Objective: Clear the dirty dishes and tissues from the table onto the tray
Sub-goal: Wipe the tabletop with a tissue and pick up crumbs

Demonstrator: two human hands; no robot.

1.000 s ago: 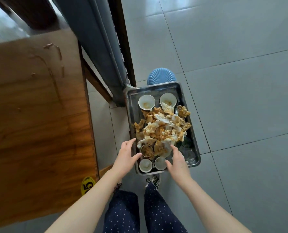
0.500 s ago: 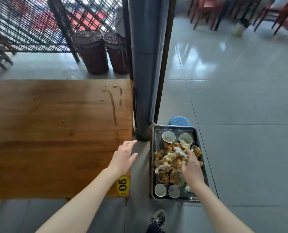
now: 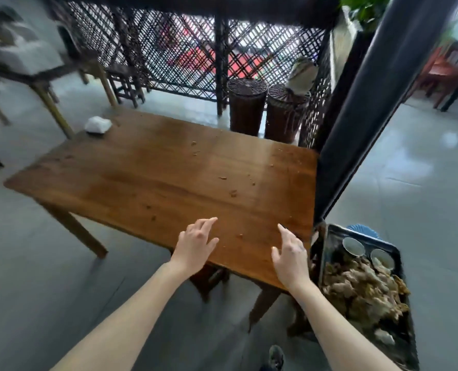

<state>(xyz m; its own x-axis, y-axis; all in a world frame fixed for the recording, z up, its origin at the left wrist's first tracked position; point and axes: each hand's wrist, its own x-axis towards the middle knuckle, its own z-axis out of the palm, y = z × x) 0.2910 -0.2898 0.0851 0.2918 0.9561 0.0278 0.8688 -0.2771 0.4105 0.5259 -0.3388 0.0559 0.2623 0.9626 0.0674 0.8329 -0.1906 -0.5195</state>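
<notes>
Blurring is softening most of the pic, esp. the tray point(image 3: 395, 253) at lower right, which is getting cut off by the frame edge. Its contents are reading as a lumpy tan-brown heap of crumpled tissues point(image 3: 361, 287), w/ two round bowls point(image 3: 353, 246) sitting at the far end; anything under the heap is staying hidden. A blue ribbed stool point(image 3: 363, 228) is peeking out from behind the tray. Left hand point(image 3: 194, 246) and right hand point(image 3: 290, 254) are hovering over the near edge of the wooden table point(image 3: 147, 178), fingers spread loose, holding nothing. Tabletop is showing glossy brown grain, dotted w/ small crumbs point(image 3: 233, 193). One white crumpled tissue point(image 3: 98, 125) is lying at the far left corner, well apart from both hands. A dark lattice screen point(image 3: 169, 49) is standing behind.
</notes>
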